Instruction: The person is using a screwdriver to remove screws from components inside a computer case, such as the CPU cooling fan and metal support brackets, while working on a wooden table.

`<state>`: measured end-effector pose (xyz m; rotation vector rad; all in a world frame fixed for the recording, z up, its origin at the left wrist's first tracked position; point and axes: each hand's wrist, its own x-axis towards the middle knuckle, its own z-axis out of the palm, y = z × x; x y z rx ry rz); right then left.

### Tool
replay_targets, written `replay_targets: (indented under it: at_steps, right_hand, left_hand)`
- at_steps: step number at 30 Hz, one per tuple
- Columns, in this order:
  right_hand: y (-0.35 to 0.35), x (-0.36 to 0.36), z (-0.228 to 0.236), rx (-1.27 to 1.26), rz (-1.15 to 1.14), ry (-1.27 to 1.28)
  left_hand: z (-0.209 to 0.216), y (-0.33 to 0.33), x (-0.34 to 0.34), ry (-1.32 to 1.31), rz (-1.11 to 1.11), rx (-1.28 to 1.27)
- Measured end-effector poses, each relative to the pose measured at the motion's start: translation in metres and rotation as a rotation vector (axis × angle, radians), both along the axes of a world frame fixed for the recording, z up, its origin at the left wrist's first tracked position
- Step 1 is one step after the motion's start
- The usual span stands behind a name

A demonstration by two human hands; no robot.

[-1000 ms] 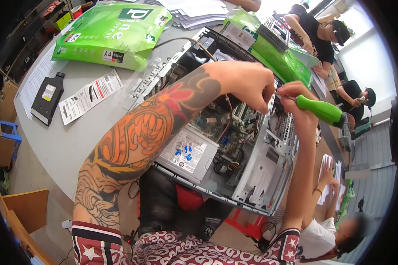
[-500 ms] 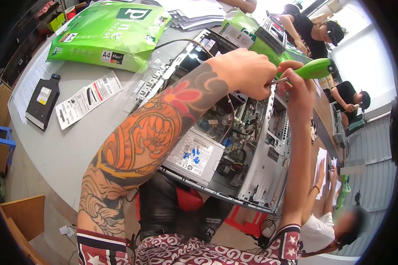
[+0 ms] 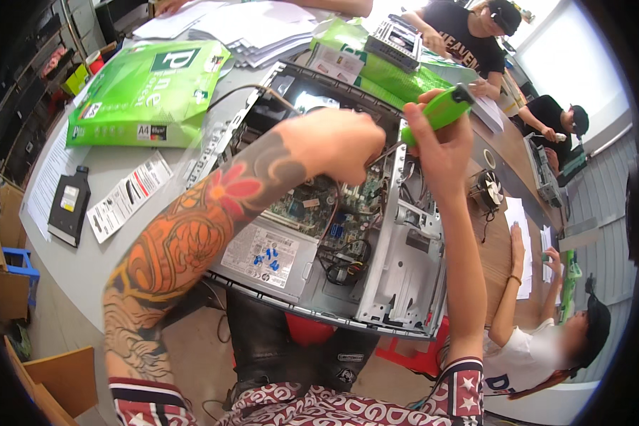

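An open desktop computer case [image 3: 412, 273] lies on its side before me, its circuit board [image 3: 312, 202] and a labelled power supply [image 3: 266, 259] exposed. My right hand [image 3: 444, 153] grips the green handle of a screwdriver [image 3: 440, 113], which is tilted above the case's right part. Its thin metal shaft points down-left to my left hand [image 3: 348, 145]. That hand is closed over the upper middle of the case, fingers curled around the shaft's end. Whether a small part is pinched there is hidden. A dark cable [image 3: 334, 220] runs below the left hand.
A green paper pack [image 3: 149, 92], a black flat drive [image 3: 69, 206] and a blister card [image 3: 131, 195] lie at left. Behind the case are a metal drive unit [image 3: 394, 44] and paper stacks [image 3: 255, 32]. A fan [image 3: 487, 190] stands at right. Other people work around the table.
My view has shifted, so the table things sit lower and further left. My right hand has moved from around the shaft onto the green handle, which now points more upward.
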<state>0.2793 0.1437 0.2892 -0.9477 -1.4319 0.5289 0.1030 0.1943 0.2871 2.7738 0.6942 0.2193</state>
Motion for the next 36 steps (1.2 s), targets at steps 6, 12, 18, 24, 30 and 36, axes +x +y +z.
replay_targets:
  at_steps: [6, 12, 18, 24, 30, 36]
  right_hand:
    - [-0.002, 0.005, 0.005, 0.008, -0.046, -0.322]
    - [0.004, 0.012, -0.001, -0.026, 0.057, -0.302]
    - [0.005, 0.016, -0.001, -0.047, 0.062, -0.283]
    - [0.014, 0.021, -0.008, 0.076, 0.018, -0.332]
    - [0.015, 0.024, -0.009, 0.237, -0.008, -0.387]
    - [0.015, 0.022, -0.009, 0.194, 0.022, -0.397]
  left_hand:
    - [-0.034, -0.015, -0.005, -0.085, -0.104, 0.277]
    - [-0.032, -0.022, -0.005, -0.049, -0.048, 0.21]
    - [-0.026, -0.026, -0.002, 0.042, -0.09, 0.203]
    - [-0.021, -0.022, -0.004, 0.032, -0.12, 0.133]
    - [-0.018, -0.021, -0.003, 0.071, -0.148, 0.104]
    - [-0.026, -0.026, -0.003, 0.019, -0.085, 0.11]
